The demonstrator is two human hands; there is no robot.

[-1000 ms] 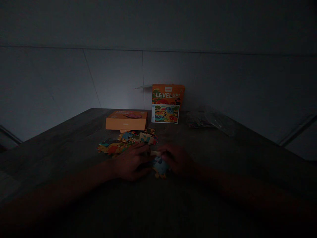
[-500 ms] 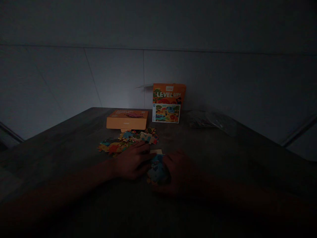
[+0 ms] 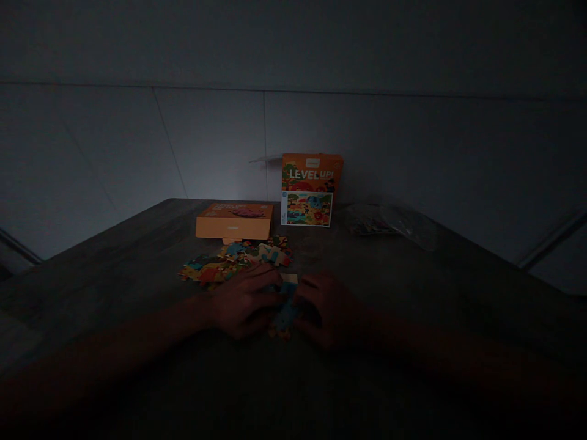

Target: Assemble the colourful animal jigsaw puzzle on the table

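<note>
Joined blue jigsaw puzzle pieces (image 3: 286, 315) lie on the dark table between my two hands, with orange-yellow bits at the near edge and a pale bit at the far edge. My left hand (image 3: 245, 302) grips their left side with bent fingers. On the right side, my right hand (image 3: 328, 308) has its thumb and fingers curled against the same pieces. Both hands cover part of them, and dim light hides the finger contacts. Just beyond my left hand is a heap of loose puzzle pieces (image 3: 206, 272) in many colours.
An orange box (image 3: 233, 228) lies flat behind the heap. Beside it an orange "LEVEL UP!" puzzle box (image 3: 312, 174) stands upright, a picture on its front. A clear plastic bag (image 3: 403, 223) rests at the back right of the table (image 3: 389, 275). A pale wall stands behind.
My right hand has shifted and its fingers are more curled, thumb and fingertips parted around the pieces' right edge. The orange-yellow near edge of the joined pieces shows more clearly. My left hand barely moved.
</note>
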